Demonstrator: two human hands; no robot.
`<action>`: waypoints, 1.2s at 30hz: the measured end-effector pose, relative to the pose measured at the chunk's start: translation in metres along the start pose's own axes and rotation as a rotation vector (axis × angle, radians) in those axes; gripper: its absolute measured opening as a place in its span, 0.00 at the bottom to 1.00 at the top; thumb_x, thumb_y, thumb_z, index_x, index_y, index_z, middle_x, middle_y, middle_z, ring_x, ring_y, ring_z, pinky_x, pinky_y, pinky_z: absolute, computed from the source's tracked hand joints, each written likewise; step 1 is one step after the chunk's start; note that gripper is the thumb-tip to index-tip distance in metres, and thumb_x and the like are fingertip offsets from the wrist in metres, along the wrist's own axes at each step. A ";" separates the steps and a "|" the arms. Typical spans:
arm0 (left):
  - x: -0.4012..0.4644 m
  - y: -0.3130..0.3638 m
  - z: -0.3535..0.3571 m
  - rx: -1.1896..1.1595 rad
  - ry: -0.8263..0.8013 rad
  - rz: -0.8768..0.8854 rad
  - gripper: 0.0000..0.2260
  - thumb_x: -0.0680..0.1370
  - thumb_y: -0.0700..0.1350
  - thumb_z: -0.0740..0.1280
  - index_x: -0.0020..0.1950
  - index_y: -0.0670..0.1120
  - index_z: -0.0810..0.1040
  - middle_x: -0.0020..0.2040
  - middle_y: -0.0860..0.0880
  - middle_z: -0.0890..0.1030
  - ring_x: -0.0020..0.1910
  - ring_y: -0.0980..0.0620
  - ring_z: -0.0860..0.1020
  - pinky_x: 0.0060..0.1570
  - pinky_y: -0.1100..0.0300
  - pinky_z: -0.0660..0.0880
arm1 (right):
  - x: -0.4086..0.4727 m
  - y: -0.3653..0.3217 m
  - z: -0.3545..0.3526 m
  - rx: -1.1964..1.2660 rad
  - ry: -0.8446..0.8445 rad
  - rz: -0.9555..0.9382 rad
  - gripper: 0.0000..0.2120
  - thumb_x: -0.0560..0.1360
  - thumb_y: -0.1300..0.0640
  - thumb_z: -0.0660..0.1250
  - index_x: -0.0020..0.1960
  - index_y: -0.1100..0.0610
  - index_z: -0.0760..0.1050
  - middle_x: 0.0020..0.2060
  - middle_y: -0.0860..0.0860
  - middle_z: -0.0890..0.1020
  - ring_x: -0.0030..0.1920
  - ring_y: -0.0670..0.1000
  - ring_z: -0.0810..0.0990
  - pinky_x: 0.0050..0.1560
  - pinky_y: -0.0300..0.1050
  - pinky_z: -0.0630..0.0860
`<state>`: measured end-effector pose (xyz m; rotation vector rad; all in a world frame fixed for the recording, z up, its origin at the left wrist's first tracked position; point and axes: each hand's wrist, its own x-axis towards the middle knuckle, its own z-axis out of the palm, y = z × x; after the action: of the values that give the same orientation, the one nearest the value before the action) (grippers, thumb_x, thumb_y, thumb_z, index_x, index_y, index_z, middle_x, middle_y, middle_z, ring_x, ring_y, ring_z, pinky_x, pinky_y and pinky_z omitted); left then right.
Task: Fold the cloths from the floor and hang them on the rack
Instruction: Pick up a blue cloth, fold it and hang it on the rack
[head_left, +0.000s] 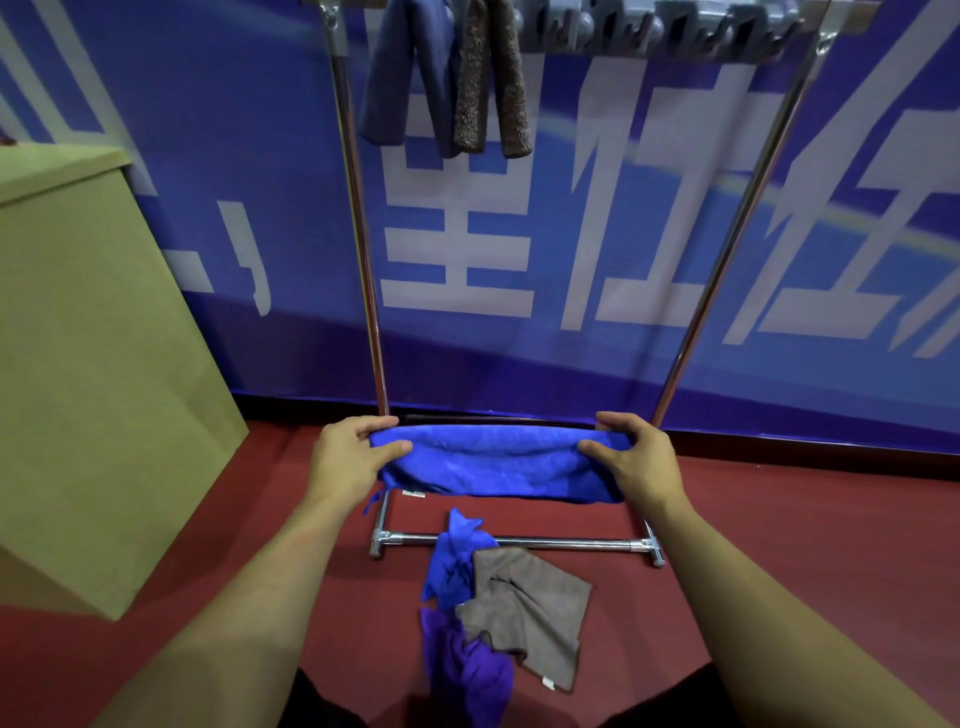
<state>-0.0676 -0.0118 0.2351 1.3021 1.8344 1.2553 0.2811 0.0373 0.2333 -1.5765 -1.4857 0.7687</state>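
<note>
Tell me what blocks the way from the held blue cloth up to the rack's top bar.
Nothing visible does. Both hands, left and right, hold the blue cloth between the rack's posts, with open space above it. Two cloths already hang at the left end of the top bar; the rest has free clips.

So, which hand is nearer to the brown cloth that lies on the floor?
Right, by a small margin. The right hand grips the blue cloth above and a little right of the brown cloth; the left hand grips its other end, farther left.
</note>
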 end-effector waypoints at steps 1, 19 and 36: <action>-0.001 -0.001 0.000 0.082 0.009 0.029 0.18 0.67 0.39 0.81 0.55 0.44 0.86 0.49 0.47 0.85 0.46 0.51 0.83 0.55 0.55 0.79 | -0.001 -0.001 0.000 -0.041 -0.006 -0.003 0.21 0.68 0.56 0.81 0.59 0.54 0.82 0.55 0.49 0.85 0.58 0.48 0.81 0.63 0.45 0.75; 0.002 -0.012 0.001 0.139 -0.056 0.057 0.07 0.74 0.40 0.76 0.40 0.51 0.81 0.51 0.48 0.80 0.51 0.49 0.80 0.55 0.56 0.74 | -0.001 0.009 0.004 -0.359 -0.041 -0.097 0.07 0.74 0.45 0.74 0.45 0.47 0.84 0.44 0.45 0.82 0.58 0.56 0.76 0.59 0.52 0.73; -0.006 0.003 0.001 -0.292 0.022 -0.034 0.19 0.73 0.61 0.72 0.45 0.45 0.82 0.44 0.37 0.84 0.42 0.48 0.81 0.45 0.41 0.78 | -0.007 -0.013 -0.006 0.156 0.077 0.010 0.14 0.69 0.48 0.80 0.41 0.57 0.81 0.37 0.49 0.83 0.37 0.45 0.78 0.41 0.41 0.75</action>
<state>-0.0635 -0.0163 0.2371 1.0971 1.6073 1.4596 0.2790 0.0296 0.2467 -1.4812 -1.3308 0.8009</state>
